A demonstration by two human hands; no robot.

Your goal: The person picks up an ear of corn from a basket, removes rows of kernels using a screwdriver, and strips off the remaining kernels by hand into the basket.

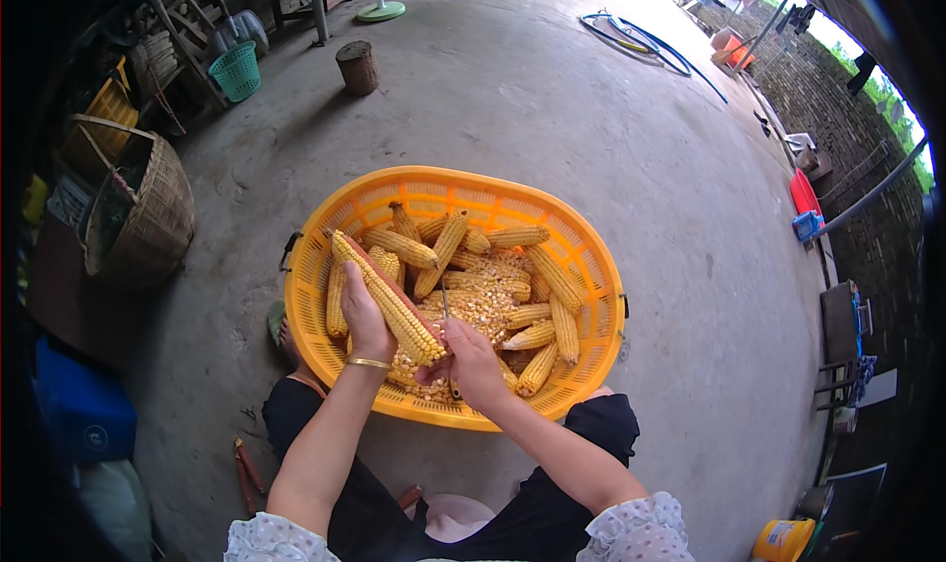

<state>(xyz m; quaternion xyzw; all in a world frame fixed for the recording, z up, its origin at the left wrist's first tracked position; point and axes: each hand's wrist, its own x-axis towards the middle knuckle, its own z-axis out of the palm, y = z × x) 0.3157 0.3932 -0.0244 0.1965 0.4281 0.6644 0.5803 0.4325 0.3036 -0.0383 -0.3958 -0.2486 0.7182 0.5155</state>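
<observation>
My left hand (367,318) grips an ear of yellow corn (392,300), tilted over an orange plastic basket (610,296). Along one side of this ear a reddish strip of bare cob shows between the kernel rows. At the ear's lower end, my right hand (473,362) holds a tool with a thin metal shaft (445,296), which points up and away from me. Most of the tool's handle is hidden by the fingers. Inside the basket lie several whole ears (443,255) and a heap of loose kernels (484,303).
The basket rests before my knees on a concrete floor (517,119). To the left stand a wicker basket (151,215) and a green plastic basket (236,72). A log stump (358,68) and a coiled hose (628,37) are farther off. Reddish bare cobs (247,473) lie at lower left.
</observation>
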